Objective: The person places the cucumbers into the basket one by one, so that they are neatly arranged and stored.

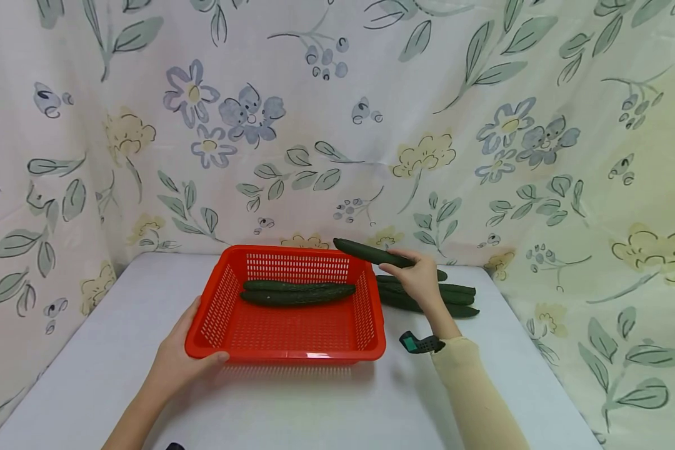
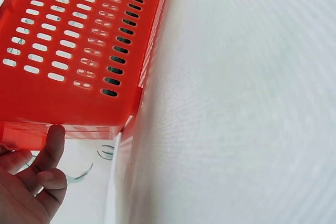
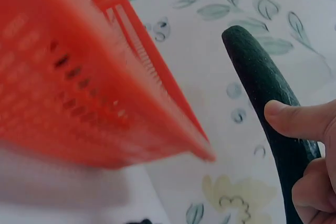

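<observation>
Tabletop, fingers gripping 1 cucumber, basket (red)

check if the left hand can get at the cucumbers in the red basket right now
Probably yes: the red basket is open on top and nothing covers the cucumbers inside. The left hand, at its near left corner, would likely just need to rise over the rim.

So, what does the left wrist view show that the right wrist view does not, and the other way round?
Only the left wrist view shows the left hand, touching the red basket near a corner. Only the right wrist view shows the right hand, holding a cucumber. Both show parts of the red basket, the white table and the floral cloth.
</observation>
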Available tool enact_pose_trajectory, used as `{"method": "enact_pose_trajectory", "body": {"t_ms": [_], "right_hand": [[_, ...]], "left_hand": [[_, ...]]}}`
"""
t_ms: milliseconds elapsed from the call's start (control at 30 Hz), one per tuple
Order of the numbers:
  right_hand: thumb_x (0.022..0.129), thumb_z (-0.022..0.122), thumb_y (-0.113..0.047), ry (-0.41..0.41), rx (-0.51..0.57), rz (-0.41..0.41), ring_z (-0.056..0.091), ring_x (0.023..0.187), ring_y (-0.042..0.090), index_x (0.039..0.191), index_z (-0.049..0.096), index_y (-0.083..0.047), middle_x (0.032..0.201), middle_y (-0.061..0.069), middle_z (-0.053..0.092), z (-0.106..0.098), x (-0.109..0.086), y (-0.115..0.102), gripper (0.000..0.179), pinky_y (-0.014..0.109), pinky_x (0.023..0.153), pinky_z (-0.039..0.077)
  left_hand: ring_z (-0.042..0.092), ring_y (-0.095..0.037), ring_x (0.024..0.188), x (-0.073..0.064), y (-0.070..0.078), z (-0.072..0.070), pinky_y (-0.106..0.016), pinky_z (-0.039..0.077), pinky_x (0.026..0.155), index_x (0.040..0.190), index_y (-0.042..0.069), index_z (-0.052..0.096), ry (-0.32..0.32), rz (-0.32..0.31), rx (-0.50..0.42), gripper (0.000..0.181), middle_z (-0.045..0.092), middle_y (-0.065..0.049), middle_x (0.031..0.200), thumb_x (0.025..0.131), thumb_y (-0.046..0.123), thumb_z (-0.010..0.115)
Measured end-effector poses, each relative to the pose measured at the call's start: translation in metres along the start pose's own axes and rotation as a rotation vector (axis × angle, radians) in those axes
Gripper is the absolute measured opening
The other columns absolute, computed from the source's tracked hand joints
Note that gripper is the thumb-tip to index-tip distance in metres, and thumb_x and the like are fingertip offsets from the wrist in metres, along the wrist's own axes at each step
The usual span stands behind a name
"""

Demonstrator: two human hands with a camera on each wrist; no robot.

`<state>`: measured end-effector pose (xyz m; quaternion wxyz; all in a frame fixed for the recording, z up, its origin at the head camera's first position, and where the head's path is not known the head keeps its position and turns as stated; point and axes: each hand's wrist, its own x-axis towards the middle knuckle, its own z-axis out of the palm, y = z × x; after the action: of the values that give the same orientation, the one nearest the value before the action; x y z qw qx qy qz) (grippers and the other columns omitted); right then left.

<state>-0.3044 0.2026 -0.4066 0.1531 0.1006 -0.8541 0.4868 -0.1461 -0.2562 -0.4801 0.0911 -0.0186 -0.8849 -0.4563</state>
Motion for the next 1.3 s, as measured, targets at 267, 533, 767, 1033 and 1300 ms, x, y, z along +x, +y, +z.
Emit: {"method": "enact_pose_trajectory", "body": {"t_ms": [267, 533, 767, 1033, 1300], "right_hand": [[0.086, 0.091, -0.019, -0.040, 0.030, -0.063, 0.069, 0.081, 0.021, 0.121, 0.081, -0.010, 0.120, 0.013, 0.078, 0.020, 0.008, -0.028, 0.037, 0.028, 0.072, 0.060], [0.085, 0.092, -0.017, -0.080, 0.062, -0.095, 0.056, 0.057, 0.010, 0.118, 0.083, -0.011, 0.107, 0.012, 0.079, 0.047, 0.013, -0.063, 0.035, 0.021, 0.059, 0.049], [0.085, 0.091, -0.018, -0.143, 0.120, -0.119, 0.040, 0.043, 0.012, 0.118, 0.083, -0.014, 0.074, 0.008, 0.070, 0.072, 0.014, -0.091, 0.035, 0.025, 0.045, 0.034], [0.084, 0.092, -0.017, -0.194, 0.118, -0.199, 0.056, 0.067, 0.007, 0.115, 0.084, -0.015, 0.116, 0.003, 0.080, 0.103, 0.013, -0.110, 0.033, 0.026, 0.060, 0.044], [0.083, 0.093, -0.018, -0.252, 0.097, -0.154, 0.068, 0.120, 0.020, 0.116, 0.084, -0.016, 0.123, 0.003, 0.078, 0.131, 0.007, -0.115, 0.034, 0.045, 0.104, 0.057]], "left_hand": [[0.044, -0.049, 0.141, 0.000, -0.001, 0.000, -0.062, 0.060, 0.092, 0.172, 0.013, 0.011, -0.008, -0.018, 0.008, 0.124, 0.032, -0.026, 0.167, 0.081, 0.041, 0.091], [0.045, -0.049, 0.140, 0.000, -0.001, 0.000, -0.063, 0.060, 0.093, 0.172, 0.012, 0.011, -0.004, -0.011, 0.004, 0.124, 0.033, -0.027, 0.167, 0.081, 0.040, 0.091], [0.046, -0.049, 0.140, -0.001, 0.000, 0.000, -0.064, 0.059, 0.095, 0.172, 0.013, 0.011, -0.004, -0.008, 0.001, 0.124, 0.033, -0.026, 0.167, 0.082, 0.040, 0.091], [0.046, -0.048, 0.140, -0.001, 0.001, -0.001, -0.062, 0.061, 0.091, 0.172, 0.014, 0.011, -0.014, -0.027, 0.000, 0.125, 0.033, -0.026, 0.167, 0.081, 0.043, 0.091], [0.046, -0.048, 0.139, -0.001, 0.000, -0.001, -0.061, 0.061, 0.091, 0.172, 0.013, 0.012, -0.003, -0.005, 0.002, 0.124, 0.035, -0.025, 0.166, 0.081, 0.041, 0.091]]}}
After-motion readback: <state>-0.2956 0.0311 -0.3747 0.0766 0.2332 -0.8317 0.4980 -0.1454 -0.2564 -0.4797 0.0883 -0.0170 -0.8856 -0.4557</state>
